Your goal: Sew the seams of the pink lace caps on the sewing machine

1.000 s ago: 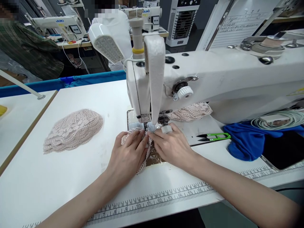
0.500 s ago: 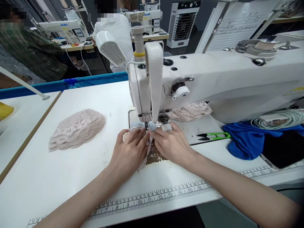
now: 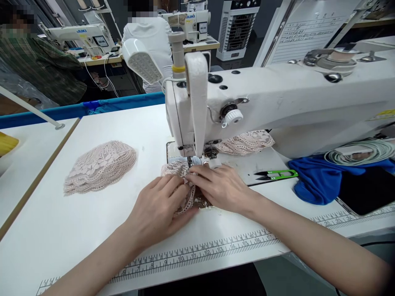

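A pale pink lace piece [image 3: 175,167] lies under the needle area of a white sewing machine [image 3: 197,102]. My left hand [image 3: 159,201] is on the near left part of the lace, its fingers bent over the fabric and the thumb stretched to the right, slightly blurred. From the right, my right hand [image 3: 222,185] has its fingertips closed on the edge of the lace, close to the presser foot [image 3: 189,161]. The fingers hide part of the lace there.
Left stands a stack of lace pieces [image 3: 100,167]; more lace [image 3: 247,142] lies behind the needle. To the right are green thread snips [image 3: 277,175], a blue cloth [image 3: 317,185], a coiled tape [image 3: 361,154] and a phone [image 3: 367,191]. A printed ruler [image 3: 182,259] runs along the front edge. Two people sit beyond.
My left hand has drawn back toward me and left, its thumb now spread, uncovering more lace by the foot. My right fingertips have shifted slightly left. The view has tilted a little.
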A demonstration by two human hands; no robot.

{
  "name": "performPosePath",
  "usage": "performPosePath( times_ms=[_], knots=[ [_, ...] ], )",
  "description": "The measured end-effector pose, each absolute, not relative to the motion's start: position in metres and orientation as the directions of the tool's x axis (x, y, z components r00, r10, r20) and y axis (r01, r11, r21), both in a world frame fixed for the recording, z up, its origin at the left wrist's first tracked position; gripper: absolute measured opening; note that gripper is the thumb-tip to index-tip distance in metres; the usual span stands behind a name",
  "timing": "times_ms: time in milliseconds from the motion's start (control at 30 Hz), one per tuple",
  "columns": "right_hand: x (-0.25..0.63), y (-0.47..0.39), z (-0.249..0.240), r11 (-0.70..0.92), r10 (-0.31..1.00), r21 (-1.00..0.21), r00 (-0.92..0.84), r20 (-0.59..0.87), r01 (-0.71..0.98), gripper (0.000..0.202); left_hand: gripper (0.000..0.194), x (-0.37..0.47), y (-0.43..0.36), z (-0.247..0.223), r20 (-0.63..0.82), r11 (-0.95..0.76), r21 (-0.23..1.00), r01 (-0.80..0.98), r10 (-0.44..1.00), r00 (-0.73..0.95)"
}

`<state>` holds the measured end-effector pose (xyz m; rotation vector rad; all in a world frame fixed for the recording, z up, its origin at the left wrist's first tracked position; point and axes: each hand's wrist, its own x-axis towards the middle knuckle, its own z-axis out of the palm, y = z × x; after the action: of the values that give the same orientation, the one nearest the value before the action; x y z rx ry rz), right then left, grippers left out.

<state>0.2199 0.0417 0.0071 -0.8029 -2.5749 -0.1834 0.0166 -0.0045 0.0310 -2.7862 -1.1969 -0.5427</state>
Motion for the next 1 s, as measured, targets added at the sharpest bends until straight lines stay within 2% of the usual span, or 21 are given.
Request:
performPosePath(
  times_ms=[67,133,167,267,333,400,467,533,633,767,1000],
  knots=[
    [0.221,0.042,0.007,0.857,0.478,-0.044,-0.761,0.440,0.513,0.023,0.024,0.018,-0.013,0.035,0.204,-0.685,0.112,0.720,0.725,0.658],
    [0.222,0.043,0.007,0.870,0.459,-0.070,-0.752,0.474,0.487,0.020,0.013,0.021,-0.018,0.032,0.140,-0.655,0.078,0.752,0.754,0.642],
    [0.222,0.044,0.006,0.874,0.453,-0.081,-0.741,0.495,0.479,0.020,0.011,0.023,-0.018,0.028,0.149,-0.643,0.044,0.765,0.761,0.631],
    [0.224,0.046,0.005,0.872,0.472,-0.160,-0.705,0.529,0.463,0.020,0.022,0.024,-0.010,0.016,0.239,-0.610,-0.023,0.792,0.766,0.597],
    [0.225,0.048,0.005,0.856,0.509,-0.243,-0.668,0.543,0.455,0.018,0.029,0.022,-0.001,0.012,0.263,-0.582,0.075,0.810,0.795,0.547],
    [0.225,0.049,0.004,0.831,0.548,-0.297,-0.601,0.582,0.470,0.018,0.032,0.019,0.009,0.013,0.223,-0.505,0.298,0.810,0.862,0.455],
    [0.225,0.051,0.004,0.807,0.566,-0.301,-0.520,0.640,0.509,0.021,0.034,0.016,0.017,0.019,0.150,-0.383,0.510,0.770,0.921,0.359],
    [0.225,0.052,0.003,0.782,0.577,-0.287,-0.466,0.671,0.554,0.024,0.030,0.014,0.023,0.025,0.082,-0.307,0.609,0.732,0.942,0.326],
    [0.224,0.055,0.003,0.754,0.596,-0.282,-0.439,0.672,0.593,0.031,0.027,0.013,0.031,0.029,0.024,-0.332,0.583,0.742,0.920,0.392],
    [0.223,0.057,0.002,0.754,0.584,-0.259,-0.437,0.684,0.604,0.033,0.025,0.012,0.039,0.025,0.044,-0.404,0.536,0.741,0.890,0.453],
    [0.224,0.056,0.002,0.753,0.599,-0.271,-0.455,0.659,0.600,0.032,0.045,0.012,0.041,0.032,0.050,-0.348,0.694,0.630,0.896,0.440]
  ],
)
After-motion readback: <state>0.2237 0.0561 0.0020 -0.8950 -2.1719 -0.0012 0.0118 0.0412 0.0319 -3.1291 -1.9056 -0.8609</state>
